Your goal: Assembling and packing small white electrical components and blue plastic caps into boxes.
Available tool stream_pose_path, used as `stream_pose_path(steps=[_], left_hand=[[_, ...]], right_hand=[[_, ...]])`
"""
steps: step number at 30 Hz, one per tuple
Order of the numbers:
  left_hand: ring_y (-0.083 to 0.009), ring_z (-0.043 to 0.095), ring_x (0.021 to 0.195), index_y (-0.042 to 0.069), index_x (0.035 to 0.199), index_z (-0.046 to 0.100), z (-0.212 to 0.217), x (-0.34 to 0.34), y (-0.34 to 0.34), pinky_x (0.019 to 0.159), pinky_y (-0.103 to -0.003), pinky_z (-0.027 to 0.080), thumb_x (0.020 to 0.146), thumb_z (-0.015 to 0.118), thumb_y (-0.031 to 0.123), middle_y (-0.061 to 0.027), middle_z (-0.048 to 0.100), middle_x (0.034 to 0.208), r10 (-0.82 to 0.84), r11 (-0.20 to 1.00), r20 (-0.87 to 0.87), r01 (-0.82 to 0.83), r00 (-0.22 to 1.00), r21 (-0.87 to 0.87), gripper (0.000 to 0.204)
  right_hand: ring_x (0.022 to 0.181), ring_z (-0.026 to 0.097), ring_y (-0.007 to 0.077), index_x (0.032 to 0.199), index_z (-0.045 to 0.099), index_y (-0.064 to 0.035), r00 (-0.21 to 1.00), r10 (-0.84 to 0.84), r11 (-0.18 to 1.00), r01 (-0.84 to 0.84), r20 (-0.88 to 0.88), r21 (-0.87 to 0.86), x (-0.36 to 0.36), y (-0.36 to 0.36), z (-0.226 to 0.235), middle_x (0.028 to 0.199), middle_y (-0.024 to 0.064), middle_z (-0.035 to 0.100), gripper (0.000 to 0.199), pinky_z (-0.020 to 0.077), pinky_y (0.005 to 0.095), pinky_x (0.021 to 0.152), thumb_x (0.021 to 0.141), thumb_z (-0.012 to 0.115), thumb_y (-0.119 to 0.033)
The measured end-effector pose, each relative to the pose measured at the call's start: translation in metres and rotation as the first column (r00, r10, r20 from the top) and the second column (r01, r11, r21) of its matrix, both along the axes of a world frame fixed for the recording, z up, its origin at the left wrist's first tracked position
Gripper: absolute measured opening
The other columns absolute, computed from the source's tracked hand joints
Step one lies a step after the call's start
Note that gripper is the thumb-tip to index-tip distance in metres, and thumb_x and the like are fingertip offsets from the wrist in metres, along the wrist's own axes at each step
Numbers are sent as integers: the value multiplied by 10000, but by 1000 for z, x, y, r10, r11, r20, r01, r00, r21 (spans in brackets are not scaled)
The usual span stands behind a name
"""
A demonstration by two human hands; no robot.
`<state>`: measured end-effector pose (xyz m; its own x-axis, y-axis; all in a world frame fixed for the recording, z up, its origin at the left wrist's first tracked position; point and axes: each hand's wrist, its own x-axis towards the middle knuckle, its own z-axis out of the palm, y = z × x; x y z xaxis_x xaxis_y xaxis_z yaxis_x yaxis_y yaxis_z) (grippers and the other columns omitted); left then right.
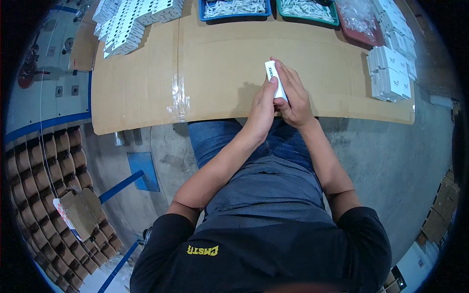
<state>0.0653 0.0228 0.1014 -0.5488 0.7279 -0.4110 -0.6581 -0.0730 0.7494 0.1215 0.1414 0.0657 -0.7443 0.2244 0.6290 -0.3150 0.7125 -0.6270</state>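
Observation:
In front of my body, above the near edge of the cardboard-covered table (220, 73), I hold a small white box (280, 89) with dark print on its narrow side. My left hand (264, 103) is closed on its left side, the thumb lying against the printed face. My right hand (296, 97) wraps the other side, with its fingers stretched up along the box and its thumb near the lower end. Part of the box is hidden by both hands.
White boxes are stacked at the far left (134, 22) and right (389, 73). Along the far edge stand a blue tray (235, 18) and a green tray (310, 19) of small white pieces, beside a red tray (359, 38) with clear plastic bags. Cardboard dividers (53, 180) stand lower left.

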Motion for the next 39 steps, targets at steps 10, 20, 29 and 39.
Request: stream_pose_path(steps=[10,20,29,39], left_hand=[[-113,592,874,35,1189,571,-10,4,3,761,-277,477,1058,417,522,-37,607,997,27,999,-113,-31,993,-33,528],[-113,586,827,25,1175,561,-9,6,2,746,-277,483,1066,387,527,-37,597,933,31,997,-140,-41,990,-67,542],[-120,594,861,17,1199,557,-19,7,5,773,-286,490,1067,377,526,-48,605,973,38,997,-143,-47,989,-58,557],[-158,600,973,55,1276,537,-16,7,4,867,-333,491,1064,374,543,-64,613,1072,91,993,-66,-96,994,-69,556]], right_hand=[[1258,549,467,1438,456,96,999,-23,999,21,-37,-38,1,-6,-3,1399,301,535,727,448,472,1055,1031,461,-506],[1275,550,456,1409,488,101,999,-31,997,29,-21,-68,1,-8,-6,1396,295,545,712,444,464,1067,1046,428,-508],[1264,569,447,1387,513,104,999,-43,997,40,-33,-68,2,-8,-13,1383,289,563,694,452,460,1067,1058,409,-498],[1253,587,421,1367,548,75,999,-43,989,46,28,-143,-1,-8,-4,1352,264,596,652,467,437,1052,1073,383,-483]])
